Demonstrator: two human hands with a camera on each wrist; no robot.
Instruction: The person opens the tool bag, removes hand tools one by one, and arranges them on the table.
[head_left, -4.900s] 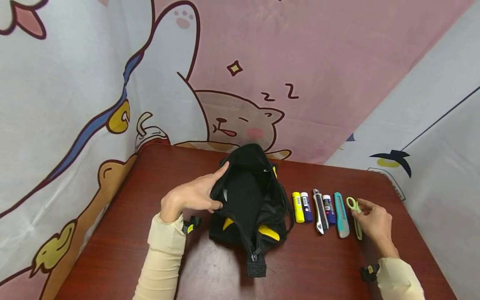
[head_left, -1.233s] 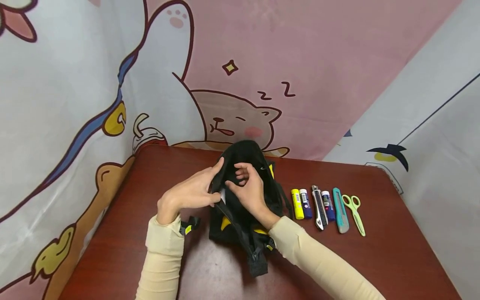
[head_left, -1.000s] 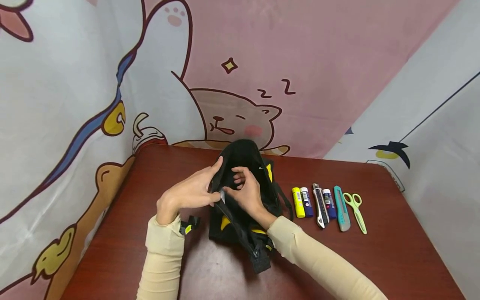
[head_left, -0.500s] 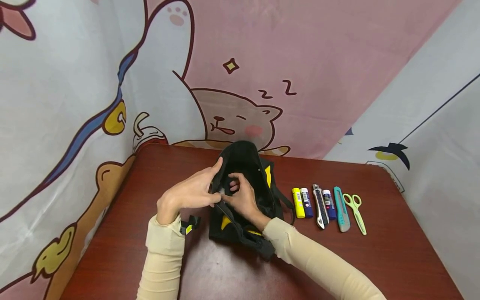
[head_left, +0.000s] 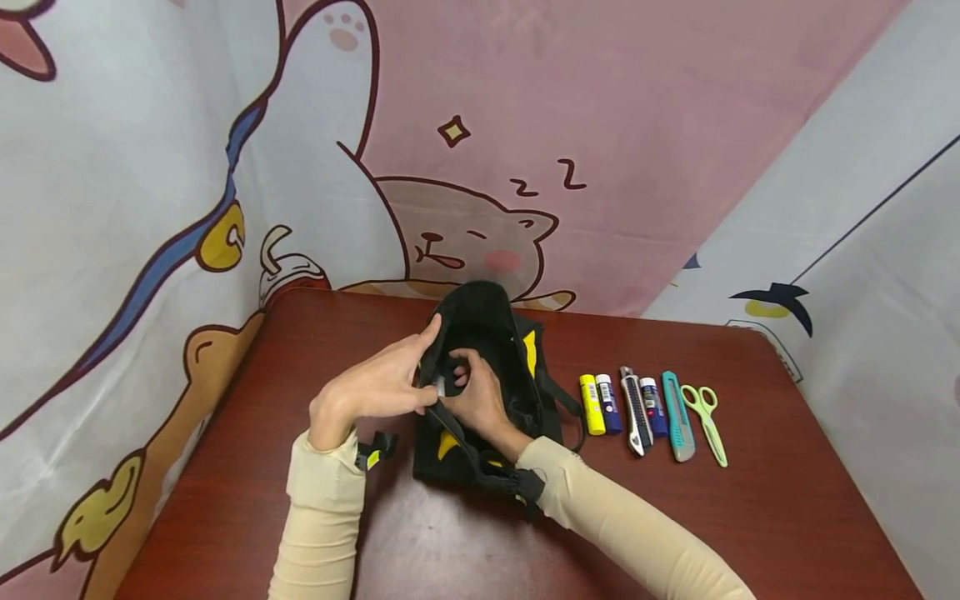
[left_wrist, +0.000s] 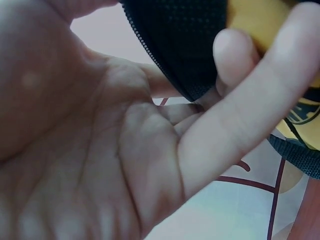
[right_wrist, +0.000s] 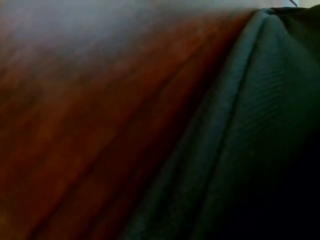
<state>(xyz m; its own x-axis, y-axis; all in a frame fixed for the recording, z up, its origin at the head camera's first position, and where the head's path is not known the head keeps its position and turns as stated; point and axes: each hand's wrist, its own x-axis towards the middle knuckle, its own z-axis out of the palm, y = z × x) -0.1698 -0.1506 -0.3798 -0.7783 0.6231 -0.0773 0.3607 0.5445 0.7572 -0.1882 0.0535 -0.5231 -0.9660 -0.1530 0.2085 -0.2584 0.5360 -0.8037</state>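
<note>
A small black backpack (head_left: pixel 480 304) with yellow patches lies unzipped on the table, its mouth facing up. My left hand (head_left: pixel 371 387) grips the left rim of that mouth, thumb toward the back. In the left wrist view, fingers surround its zippered edge (left_wrist: pixel 175 45). Down inside the mouth is my right hand (head_left: pixel 478 398), fingers curled inward and thumb beside a small whitish patch (head_left: pixel 441 385) near the left rim. I cannot tell whether it holds anything. Dark cloth (right_wrist: pixel 240 130) of the backpack fills the right side of the blurred right wrist view.
Right of the backpack stands a row: a yellow glue stick (head_left: pixel 592 405), a blue glue stick (head_left: pixel 609 407), a black-and-white utility knife (head_left: pixel 635 410), another blue glue stick (head_left: pixel 653 408), a teal utility knife (head_left: pixel 678 418) and light green scissors (head_left: pixel 705 408). A printed cloth (head_left: pixel 637 125) hangs behind the table.
My right hand has left the scissors on the table and come into the backpack, lately sinking lower and leftward. The backpack's front flap has folded up under the right wrist. My left hand keeps its grip.
</note>
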